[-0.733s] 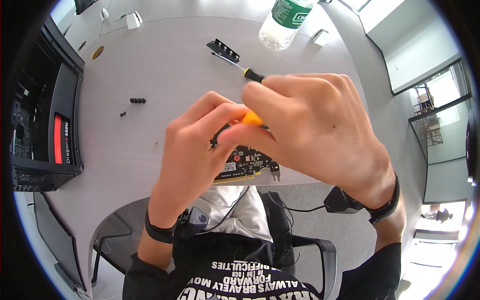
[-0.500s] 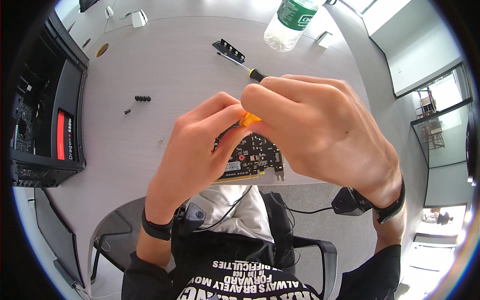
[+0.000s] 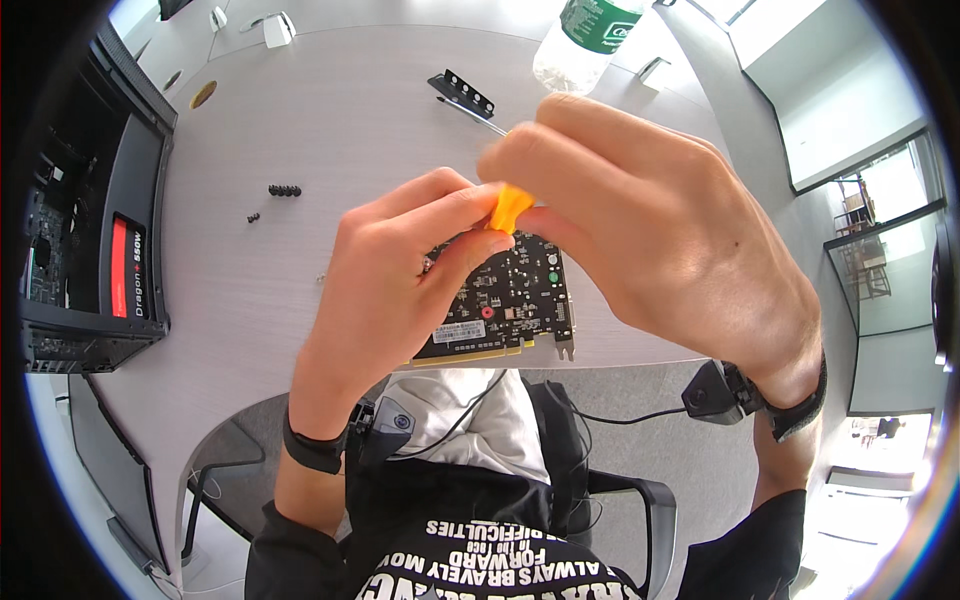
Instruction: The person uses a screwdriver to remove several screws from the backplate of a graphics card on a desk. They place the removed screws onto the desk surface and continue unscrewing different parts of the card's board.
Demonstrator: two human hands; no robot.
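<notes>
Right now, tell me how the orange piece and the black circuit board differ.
The orange piece is plain and bright; the circuit board is black, dotted with tiny parts. The orange piece is small, the circuit board far larger. The orange piece is pinched in the left hand, while the circuit board lies below. Both are partly covered.

- An office, by all appearances!
- Pale, curved bench sweeping round!
- Black armrest chair, grey floor!
- Dark-framed glass panels over right!

The small piece is orange-yellow, the circuit board black, the bottle label green.
</notes>
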